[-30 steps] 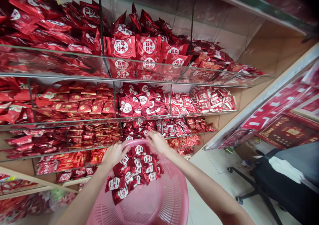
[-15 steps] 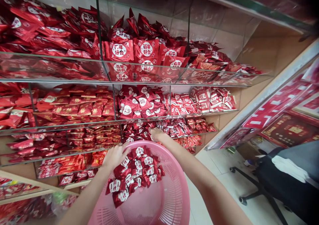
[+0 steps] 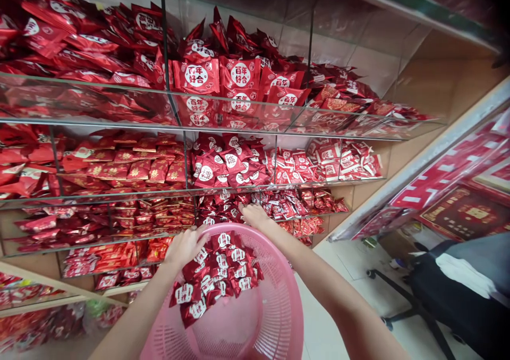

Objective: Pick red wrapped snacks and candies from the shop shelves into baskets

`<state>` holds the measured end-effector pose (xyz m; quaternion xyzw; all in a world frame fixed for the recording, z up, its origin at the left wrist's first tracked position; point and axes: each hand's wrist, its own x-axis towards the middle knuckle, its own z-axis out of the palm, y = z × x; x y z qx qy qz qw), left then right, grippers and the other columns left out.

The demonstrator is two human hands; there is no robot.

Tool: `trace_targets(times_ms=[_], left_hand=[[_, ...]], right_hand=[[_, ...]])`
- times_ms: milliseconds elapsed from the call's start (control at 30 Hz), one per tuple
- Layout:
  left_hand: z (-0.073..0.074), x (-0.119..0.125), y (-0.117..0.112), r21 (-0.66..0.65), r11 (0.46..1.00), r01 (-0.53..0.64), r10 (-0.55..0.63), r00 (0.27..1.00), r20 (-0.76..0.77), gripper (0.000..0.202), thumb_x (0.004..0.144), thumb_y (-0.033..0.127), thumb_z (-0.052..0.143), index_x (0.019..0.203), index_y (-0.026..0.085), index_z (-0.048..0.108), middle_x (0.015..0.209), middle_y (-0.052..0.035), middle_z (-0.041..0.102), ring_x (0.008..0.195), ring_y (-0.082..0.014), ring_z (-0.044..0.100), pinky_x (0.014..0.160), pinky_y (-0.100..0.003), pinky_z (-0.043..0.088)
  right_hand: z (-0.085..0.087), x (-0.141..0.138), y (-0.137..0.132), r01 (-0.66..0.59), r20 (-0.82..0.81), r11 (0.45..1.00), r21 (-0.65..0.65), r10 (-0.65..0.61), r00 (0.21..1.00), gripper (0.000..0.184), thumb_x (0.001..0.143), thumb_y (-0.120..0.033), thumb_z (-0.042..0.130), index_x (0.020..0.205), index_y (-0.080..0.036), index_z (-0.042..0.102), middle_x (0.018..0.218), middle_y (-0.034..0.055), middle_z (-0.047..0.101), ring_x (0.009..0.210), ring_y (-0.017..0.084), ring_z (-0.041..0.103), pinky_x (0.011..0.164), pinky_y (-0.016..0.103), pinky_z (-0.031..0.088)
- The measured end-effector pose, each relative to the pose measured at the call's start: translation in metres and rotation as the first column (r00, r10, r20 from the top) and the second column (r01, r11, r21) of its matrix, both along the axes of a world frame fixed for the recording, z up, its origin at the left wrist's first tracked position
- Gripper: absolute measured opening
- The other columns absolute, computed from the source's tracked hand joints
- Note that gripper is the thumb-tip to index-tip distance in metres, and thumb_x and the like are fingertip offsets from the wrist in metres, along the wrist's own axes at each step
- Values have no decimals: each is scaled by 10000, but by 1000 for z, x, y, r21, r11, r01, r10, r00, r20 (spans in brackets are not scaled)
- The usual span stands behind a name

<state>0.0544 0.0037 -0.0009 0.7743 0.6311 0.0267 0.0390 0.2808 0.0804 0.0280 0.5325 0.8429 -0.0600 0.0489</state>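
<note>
A pink plastic basket (image 3: 281,301) is tilted toward me at the lower middle. Inside it, against its far left side, lies a cluster of small shiny dark-red packets (image 3: 221,267) with white labels. My left hand (image 3: 184,251) is closed over the basket's far left rim. Beyond the rim, my right hand (image 3: 255,216) reaches into a low shelf compartment, at the dark-red packets (image 3: 217,203) there. Its fingers look curled, fingertips down among the packets. Whether anything is held between them is hidden.
Glass-fronted shelves (image 3: 223,134) with dividers hold piles of red packets, the large ones (image 3: 196,75) on the upper tier. A black swivel chair (image 3: 442,296) with a white cloth (image 3: 466,275) stands at right on the tiled floor (image 3: 338,307). Red decorations (image 3: 430,184) hang behind it.
The view has shifted slightly. My right hand's fingers have moved a little among the packets in the low compartment. My left hand keeps its hold on the rim, and the basket has barely moved.
</note>
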Motion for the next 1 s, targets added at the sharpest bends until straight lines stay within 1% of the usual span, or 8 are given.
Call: trace_targets(times_ms=[133, 233, 300, 367, 433, 500, 800, 1000], left_hand=[[3, 2, -1, -20, 1000, -16, 16, 1000, 14, 499, 856, 501, 201, 1252, 298, 427, 973, -85, 628, 866, -218, 606, 719, -290, 436], [5, 3, -2, -36, 999, -33, 34, 999, 9, 502, 852, 510, 210, 1255, 299, 423, 981, -86, 624, 870, -213, 603, 722, -286, 434], [5, 3, -3, -34, 999, -31, 31, 1000, 3, 502, 852, 514, 204, 1253, 304, 421, 980, -84, 625, 855, -210, 606, 712, -283, 433], [4, 3, -3, -25, 999, -21, 21, 1000, 4, 503, 853, 518, 196, 1258, 313, 411, 995, -79, 626, 849, -206, 608, 709, -280, 433], [3, 3, -3, -17, 1000, -13, 13, 1000, 7, 501, 853, 519, 190, 1256, 319, 409, 1008, -73, 626, 843, -205, 611, 704, -280, 435], [2, 3, -2, -15, 1000, -21, 21, 1000, 7, 500, 855, 512, 190, 1247, 308, 423, 1008, -77, 624, 836, -210, 614, 701, -284, 438], [4, 4, -3, -27, 999, -35, 35, 999, 8, 490, 858, 493, 205, 1215, 278, 463, 1015, -88, 611, 860, -218, 611, 717, -288, 438], [6, 5, -4, -33, 999, -41, 41, 999, 18, 484, 856, 493, 215, 1220, 289, 460, 1017, -85, 613, 875, -222, 607, 728, -292, 434]], right_hand=[[11, 3, -13, 10, -289, 1000, -6, -11, 957, 315, 846, -326, 432, 1119, -171, 412, 1003, 99, 588, 884, 190, 567, 724, 295, 403], [17, 5, -25, -43, -674, 972, -230, -128, 727, 343, 778, -363, 522, 1041, -149, 468, 884, 44, 591, 781, 152, 553, 674, 267, 421], [17, 5, -36, -170, -772, 879, -446, -282, 569, 325, 748, -327, 555, 1007, -141, 492, 840, 21, 583, 720, 121, 539, 641, 245, 432], [14, 6, -46, -321, -756, 719, -616, -424, 499, 308, 723, -268, 575, 997, -148, 501, 806, 0, 576, 665, 91, 530, 610, 220, 436], [9, 6, -54, -420, -721, 592, -688, -493, 487, 363, 672, -205, 615, 1012, -165, 494, 775, -25, 566, 628, 69, 524, 598, 206, 439], [3, 4, -59, -448, -710, 552, -703, -510, 486, 458, 608, -153, 661, 1028, -176, 479, 726, -54, 542, 595, 57, 513, 583, 198, 440], [-13, -4, -61, -511, -723, 515, -688, -428, 542, 316, 577, -164, 702, 872, -156, 589, 759, -35, 561, 648, 59, 518, 633, 212, 445], [-14, -16, -78, -455, -670, 563, -690, -257, 697, 322, 655, -215, 654, 975, -186, 630, 812, -5, 613, 642, 68, 530, 589, 187, 441]])
